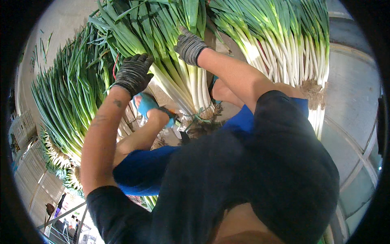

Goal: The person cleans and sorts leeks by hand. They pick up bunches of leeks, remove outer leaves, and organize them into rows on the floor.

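A bundle of leeks (pixel 195 76) lies on the floor between my feet, its root ends towards me and bound with a green tie (pixel 198 116). My left hand (pixel 134 73), in a grey striped work glove, lies over the left edge of the bundle where white stalk turns to green leaf. My right hand (pixel 190 46), gloved alike, rests on the leaves at the right side of the bundle, fingers pointing up and left. Whether either hand grips any stalks cannot be told. A red band (pixel 115 66) shows just left of my left hand.
Many leeks (pixel 70 100) lie along the left, with a further pile of leeks (pixel 283 52) at the right. My blue-shod foot (pixel 149 105) stands beside the bundle. Cut leaf scraps (pixel 45 50) lie on the floor at upper left; a white crate (pixel 24 128) is at far left.
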A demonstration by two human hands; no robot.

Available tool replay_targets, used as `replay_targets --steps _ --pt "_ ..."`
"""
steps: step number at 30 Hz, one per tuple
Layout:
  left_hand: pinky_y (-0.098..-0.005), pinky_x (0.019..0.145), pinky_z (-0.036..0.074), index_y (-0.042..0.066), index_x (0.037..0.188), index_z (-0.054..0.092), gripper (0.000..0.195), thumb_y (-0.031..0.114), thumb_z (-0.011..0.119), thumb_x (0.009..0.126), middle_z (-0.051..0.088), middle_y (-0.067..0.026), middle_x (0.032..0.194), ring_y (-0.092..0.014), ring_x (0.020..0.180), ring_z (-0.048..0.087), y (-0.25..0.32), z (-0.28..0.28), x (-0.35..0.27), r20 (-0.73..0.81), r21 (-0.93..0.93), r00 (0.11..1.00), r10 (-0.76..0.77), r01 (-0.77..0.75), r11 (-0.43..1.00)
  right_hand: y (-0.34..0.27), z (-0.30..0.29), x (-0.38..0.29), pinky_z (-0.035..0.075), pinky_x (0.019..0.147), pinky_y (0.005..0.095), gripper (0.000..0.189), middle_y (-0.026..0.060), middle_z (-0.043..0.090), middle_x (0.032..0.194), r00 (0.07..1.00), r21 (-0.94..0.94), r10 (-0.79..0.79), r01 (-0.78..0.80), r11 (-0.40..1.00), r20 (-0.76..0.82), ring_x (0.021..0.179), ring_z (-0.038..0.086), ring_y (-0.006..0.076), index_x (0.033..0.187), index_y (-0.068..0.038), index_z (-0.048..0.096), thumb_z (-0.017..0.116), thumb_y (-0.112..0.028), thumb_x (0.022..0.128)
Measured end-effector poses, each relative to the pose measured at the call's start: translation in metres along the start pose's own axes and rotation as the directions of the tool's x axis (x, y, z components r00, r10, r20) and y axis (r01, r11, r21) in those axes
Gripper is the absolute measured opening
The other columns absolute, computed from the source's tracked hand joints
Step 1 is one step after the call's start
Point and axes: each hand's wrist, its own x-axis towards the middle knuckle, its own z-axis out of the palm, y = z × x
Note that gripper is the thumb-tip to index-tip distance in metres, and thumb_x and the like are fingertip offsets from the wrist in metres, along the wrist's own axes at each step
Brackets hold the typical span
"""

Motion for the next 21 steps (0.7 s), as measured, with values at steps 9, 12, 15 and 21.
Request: replay_targets --steps 9,12,15,21 --pt "-0.0467 0.11 0.028 0.009 0.128 0.054 0.049 0.029 0.056 0.084 0.048 -0.0135 0.138 -0.032 0.13 0.041 -0.045 0.064 0.099 -0.179 -0.076 0.957 0.228 -0.245 0.967 0.012 -0.003 0.072 0.023 0.113 0.0464 0.04 0.0112 0.057 0.129 0.997 -0.004 -0.009 0.009 1.0 0.081 0.131 0.042 0.0296 0.119 -0.011 0.063 0.048 -0.032 0.089" --pt "-0.0464 0.108 0.03 0.009 0.129 0.053 0.051 0.028 0.056 0.082 0.048 -0.0127 0.138 -0.032 0.128 0.043 -0.051 0.082 0.118 -0.183 -0.092 0.969 0.164 -0.183 0.979 0.031 0.019 0.067 0.023 0.114 0.0458 0.04 0.0103 0.06 0.123 0.959 -0.022 -0.116 0.115 0.993 -0.258 0.126 0.046 0.029 0.114 -0.009 0.065 0.055 -0.033 0.084" --pt "-0.0459 0.105 0.033 0.009 0.13 0.052 0.052 0.028 0.057 0.081 0.048 -0.0118 0.138 -0.031 0.123 0.046 -0.06 0.075 0.09 -0.2 -0.21 0.979 0.029 -0.072 0.975 0.051 0.005 0.069 0.021 0.115 0.0472 0.041 0.0096 0.06 0.122 0.908 -0.004 -0.263 0.277 0.961 -0.326 0.125 0.047 0.0284 0.113 -0.009 0.065 0.058 -0.035 0.082" --pt "-0.045 0.102 0.036 0.009 0.13 0.051 0.056 0.028 0.061 0.078 0.047 -0.0127 0.138 -0.03 0.121 0.047 -0.071 0.082 0.088 -0.231 -0.268 0.969 -0.083 0.018 0.963 0.081 -0.001 0.074 0.02 0.116 0.0485 0.042 0.0082 0.062 0.114 0.961 0.122 -0.243 0.259 0.958 -0.132 0.117 0.051 0.0274 0.112 -0.01 0.065 0.063 -0.038 0.08"
